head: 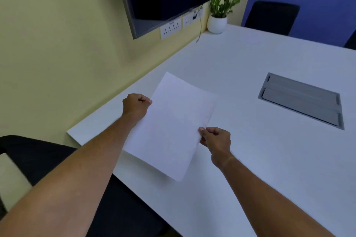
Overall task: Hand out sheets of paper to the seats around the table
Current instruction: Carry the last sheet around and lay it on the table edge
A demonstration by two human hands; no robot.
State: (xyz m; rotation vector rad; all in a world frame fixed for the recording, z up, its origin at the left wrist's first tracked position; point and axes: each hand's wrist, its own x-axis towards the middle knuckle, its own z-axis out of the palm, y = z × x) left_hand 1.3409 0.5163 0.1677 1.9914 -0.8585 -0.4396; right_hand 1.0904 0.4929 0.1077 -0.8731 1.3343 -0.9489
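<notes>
Two hands on one white sheet of paper [173,125]: left hand [135,105] pinches its left edge, right hand [216,138] pinches the right edge, fingers curled on it. Sheet hangs just above the white rectangular table [250,59], near the corner by the black office chair [48,161]. Risks: near corner overhangs the table edge, so an early release could slide it off; uneven pinch could crease or skew it. Can't tell whether it's a single sheet.

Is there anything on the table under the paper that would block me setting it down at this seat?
Nothing visible. Left hand and right hand pinch the sheet over bare table; the cable hatch lies well aside.
</notes>
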